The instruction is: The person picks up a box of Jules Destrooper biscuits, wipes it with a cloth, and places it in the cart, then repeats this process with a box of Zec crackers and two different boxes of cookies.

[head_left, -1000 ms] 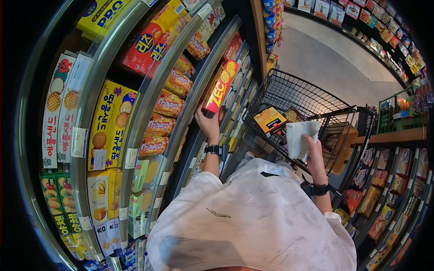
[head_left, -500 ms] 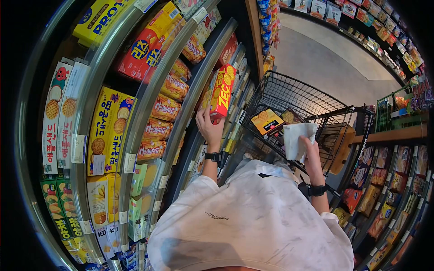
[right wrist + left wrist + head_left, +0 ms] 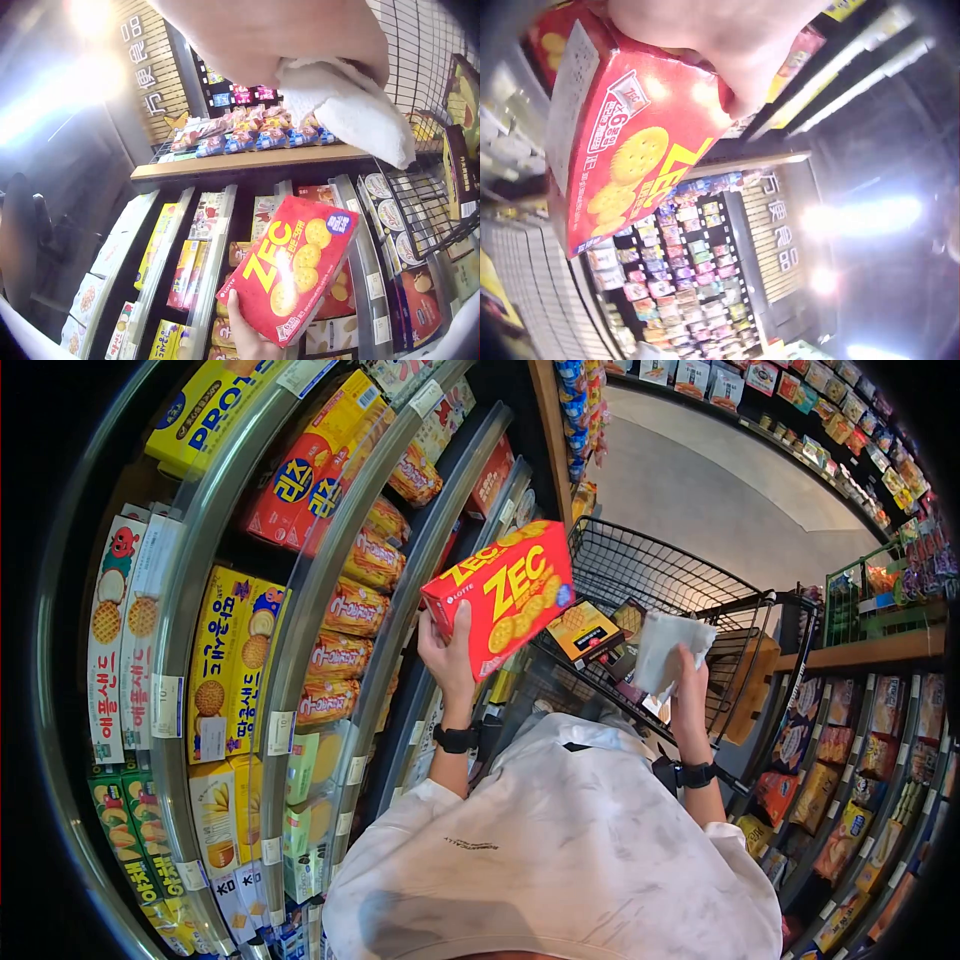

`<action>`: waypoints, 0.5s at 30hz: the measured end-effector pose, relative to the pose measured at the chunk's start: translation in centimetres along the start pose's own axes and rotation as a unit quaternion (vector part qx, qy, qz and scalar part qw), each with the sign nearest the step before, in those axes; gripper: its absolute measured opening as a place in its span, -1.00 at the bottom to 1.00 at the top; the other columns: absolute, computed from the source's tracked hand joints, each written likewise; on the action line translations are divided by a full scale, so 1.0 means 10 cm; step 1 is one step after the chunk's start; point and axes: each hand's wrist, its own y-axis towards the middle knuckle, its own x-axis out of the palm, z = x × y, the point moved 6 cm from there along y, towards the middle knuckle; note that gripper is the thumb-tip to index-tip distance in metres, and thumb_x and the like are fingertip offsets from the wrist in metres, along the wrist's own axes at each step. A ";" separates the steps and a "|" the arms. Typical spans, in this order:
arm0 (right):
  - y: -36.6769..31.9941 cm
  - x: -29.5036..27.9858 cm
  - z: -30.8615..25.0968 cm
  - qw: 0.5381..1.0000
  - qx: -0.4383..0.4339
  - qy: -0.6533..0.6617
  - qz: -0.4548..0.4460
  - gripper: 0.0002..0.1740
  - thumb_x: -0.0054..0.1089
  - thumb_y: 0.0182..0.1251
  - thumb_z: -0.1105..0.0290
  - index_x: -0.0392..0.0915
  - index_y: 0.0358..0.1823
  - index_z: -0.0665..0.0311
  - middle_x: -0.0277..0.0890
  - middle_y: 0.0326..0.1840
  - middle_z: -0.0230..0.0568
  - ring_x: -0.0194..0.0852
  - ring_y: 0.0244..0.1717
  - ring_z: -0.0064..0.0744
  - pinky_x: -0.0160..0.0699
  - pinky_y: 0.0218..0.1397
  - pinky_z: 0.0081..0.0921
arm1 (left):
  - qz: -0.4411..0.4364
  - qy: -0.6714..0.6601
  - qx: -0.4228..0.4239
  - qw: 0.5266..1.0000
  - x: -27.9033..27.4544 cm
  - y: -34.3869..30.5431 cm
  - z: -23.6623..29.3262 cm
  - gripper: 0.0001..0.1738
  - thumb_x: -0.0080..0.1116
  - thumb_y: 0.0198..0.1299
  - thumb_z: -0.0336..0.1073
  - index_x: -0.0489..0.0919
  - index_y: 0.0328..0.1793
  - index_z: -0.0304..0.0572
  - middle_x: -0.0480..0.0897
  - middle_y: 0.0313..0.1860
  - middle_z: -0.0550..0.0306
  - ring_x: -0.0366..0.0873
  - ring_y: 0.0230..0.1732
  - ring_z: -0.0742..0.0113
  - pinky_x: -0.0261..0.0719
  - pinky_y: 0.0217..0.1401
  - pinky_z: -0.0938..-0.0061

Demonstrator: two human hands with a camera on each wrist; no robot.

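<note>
My left hand (image 3: 450,658) grips a red ZEC box (image 3: 505,592) by its near left end, thumb across the front, held up between the shelves and the cart. In the left wrist view the fingers (image 3: 727,37) wrap one end of the box (image 3: 641,142). The box (image 3: 296,262) shows its whole front in the right wrist view. My right hand (image 3: 688,695) pinches a folded white cloth (image 3: 668,650) over the cart's near side; the cloth (image 3: 345,105) hangs below that hand (image 3: 300,37) in the right wrist view.
A black wire cart (image 3: 670,560) holds a yellow-and-black box (image 3: 583,632) and other dark packages. Snack shelves (image 3: 280,610) line the left side, with yellow, red and white boxes. More shelves (image 3: 850,760) stand at the right, and grey floor (image 3: 690,485) shows beyond the cart.
My left hand has brought the red box away from the shelf, toward the cart and nearer the body, turning its front upward. The right hand with the cloth has hardly moved.
</note>
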 end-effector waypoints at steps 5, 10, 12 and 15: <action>-0.03 0.18 -0.32 0.970 -0.217 -0.112 -0.003 -0.57 0.00 0.58 0.32 0.35 0.35 0.38 0.49 0.21 -0.14 0.42 0.19 -0.39 0.34 0.31 -0.46 | -0.048 -0.150 -0.168 0.973 0.25 -0.12 -0.32 -0.55 0.30 0.35 -0.19 0.51 0.22 -0.32 0.65 0.06 0.09 0.63 0.01 0.44 0.61 0.08 0.51; -0.33 0.81 -0.58 0.866 -0.374 -0.294 -0.156 -0.37 -0.07 0.30 0.66 0.25 0.46 0.39 0.25 0.51 0.12 0.19 0.54 0.01 0.11 0.57 -0.31 | -0.098 -0.167 -0.231 0.954 0.56 -0.31 -0.44 -0.55 0.35 0.31 -0.20 0.51 0.20 -0.30 0.66 0.07 0.06 0.65 -0.01 0.41 0.64 0.06 0.48; -0.44 0.95 -0.38 0.864 -0.350 -0.310 -0.186 -0.24 -0.04 0.20 0.67 0.15 0.52 0.41 0.05 0.63 0.14 -0.02 0.65 0.05 -0.06 0.66 -0.26 | -0.143 -0.128 -0.213 0.958 0.75 -0.39 -0.39 -0.55 0.38 0.28 -0.20 0.51 0.15 -0.29 0.68 0.01 0.05 0.66 -0.05 0.40 0.63 0.05 0.50; -0.77 1.24 -0.43 0.785 -0.424 -0.378 -0.249 -0.09 0.03 -0.01 0.67 0.15 0.54 0.38 -0.05 0.66 0.16 -0.13 0.66 0.17 -0.14 0.69 -0.15 | -0.176 -0.107 -0.194 0.959 0.95 -0.47 -0.41 -0.56 0.41 0.26 -0.20 0.52 0.11 -0.29 0.69 -0.01 0.05 0.66 -0.08 0.43 0.62 0.03 0.50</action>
